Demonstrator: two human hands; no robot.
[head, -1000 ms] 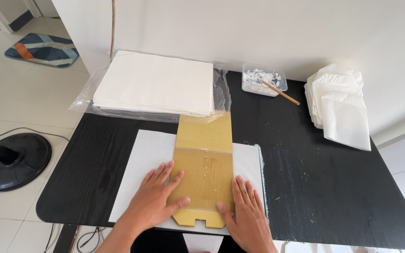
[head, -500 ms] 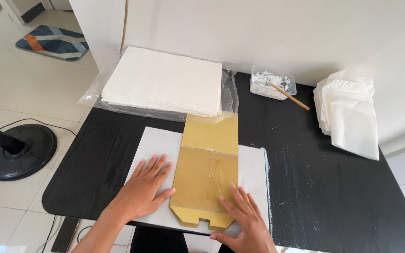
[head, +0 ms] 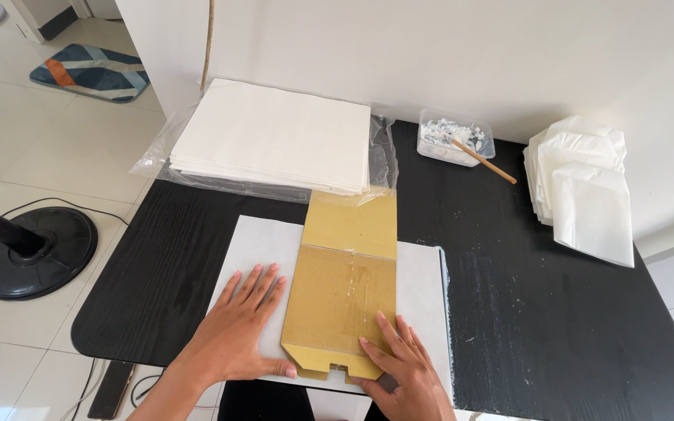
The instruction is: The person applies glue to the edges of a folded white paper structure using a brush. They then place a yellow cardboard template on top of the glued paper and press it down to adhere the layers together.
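Note:
A brown cardboard template (head: 349, 281) lies lengthwise on a white paper sheet (head: 419, 284) on the black table (head: 548, 312). My left hand (head: 239, 331) rests flat on the white sheet at the template's left edge, thumb touching the cardboard's near corner. My right hand (head: 399, 370) presses flat on the template's near right corner and the paper under it. Neither hand grips anything.
A stack of white sheets (head: 274, 136) on clear plastic sits at the table's far left. A clear tub with white paste and a wooden stick (head: 454, 140) stands at the back. Folded white bags (head: 583, 183) lie far right. A black fan base (head: 29, 249) is on the floor.
My view has shifted slightly. Both hands stay flat; the left hand has slid a little along the template's left edge, and the right hand stays on the near right corner.

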